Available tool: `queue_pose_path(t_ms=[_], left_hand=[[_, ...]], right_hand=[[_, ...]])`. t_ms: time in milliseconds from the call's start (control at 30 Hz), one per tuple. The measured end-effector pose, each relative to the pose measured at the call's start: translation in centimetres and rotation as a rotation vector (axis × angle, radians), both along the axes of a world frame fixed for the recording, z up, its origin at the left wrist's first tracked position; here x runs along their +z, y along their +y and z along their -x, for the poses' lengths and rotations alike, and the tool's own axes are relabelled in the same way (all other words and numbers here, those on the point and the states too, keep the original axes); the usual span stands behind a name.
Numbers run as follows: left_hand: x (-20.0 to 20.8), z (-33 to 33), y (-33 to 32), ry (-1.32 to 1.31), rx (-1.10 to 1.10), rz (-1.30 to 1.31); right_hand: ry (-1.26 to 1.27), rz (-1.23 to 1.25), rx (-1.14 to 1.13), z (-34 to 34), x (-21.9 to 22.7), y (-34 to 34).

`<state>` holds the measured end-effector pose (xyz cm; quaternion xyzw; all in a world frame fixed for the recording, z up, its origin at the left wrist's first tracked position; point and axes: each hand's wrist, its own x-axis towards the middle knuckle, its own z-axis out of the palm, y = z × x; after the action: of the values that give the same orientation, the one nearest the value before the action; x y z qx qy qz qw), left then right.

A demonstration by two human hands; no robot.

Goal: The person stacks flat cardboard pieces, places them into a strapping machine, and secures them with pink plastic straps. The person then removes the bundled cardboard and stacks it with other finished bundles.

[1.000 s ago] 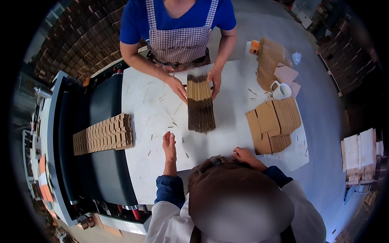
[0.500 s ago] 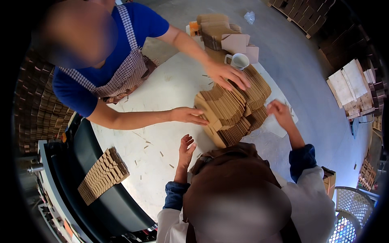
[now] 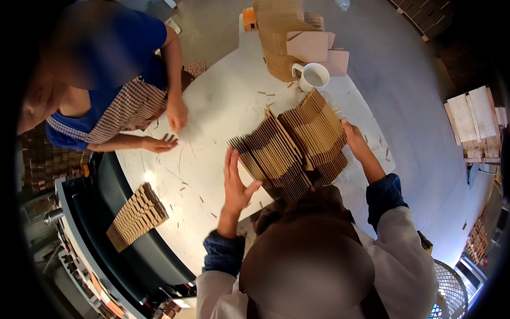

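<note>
Two side-by-side rows of notched brown cardboard pieces [image 3: 276, 151] stand on edge on the white table, in front of me. My left hand [image 3: 236, 183] is at the left side of the rows, fingers stretched and thumb spread wide, the fingertips at the outer edge of the pieces. On the other side my right hand [image 3: 356, 141] has its fingers extended up along the right edge of the rows. Neither hand is wrapped round a piece. The lower end of the rows is partly hidden behind a brown cap.
A white mug [image 3: 313, 77] stands beyond the rows, near stacked cardboard [image 3: 281, 32]. Small scraps litter the white table [image 3: 212, 122]. At left, a co-worker's hand [image 3: 158, 144] has small strips at its fingers. A cardboard bundle [image 3: 137, 217] lies on a black surface.
The co-worker's hands have left the cardboard rows and moved left. My two hands have come to the rows' sides, and the pieces now stand more upright and fanned.
</note>
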<state>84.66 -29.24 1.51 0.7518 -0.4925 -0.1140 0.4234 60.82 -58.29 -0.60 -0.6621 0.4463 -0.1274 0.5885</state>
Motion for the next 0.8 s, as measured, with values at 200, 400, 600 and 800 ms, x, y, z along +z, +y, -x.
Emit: queue_pose_path(t_ms=[200, 400, 600, 800], left_hand=[[5.1, 0.7, -8.8, -0.329, -0.363, -0.267], [5.3, 0.7, -7.6, -0.307, -0.262, -0.235], [3.1, 0.3, -0.4, -0.174, 0.023, -0.13], [7.0, 0.8, -8.8, -0.413, -0.412, -0.233]], right_hand=[[-0.061, -0.066, 0.045, -0.6, 0.9, -0.6], [-0.059, -0.166, 0.103, -0.6, 1.6, -0.6], [-0.134, -0.22, 0.165, -0.6, 0.1, -0.2], [-0.1, -0.143, 0.203, -1.9, 1.0, 1.2]])
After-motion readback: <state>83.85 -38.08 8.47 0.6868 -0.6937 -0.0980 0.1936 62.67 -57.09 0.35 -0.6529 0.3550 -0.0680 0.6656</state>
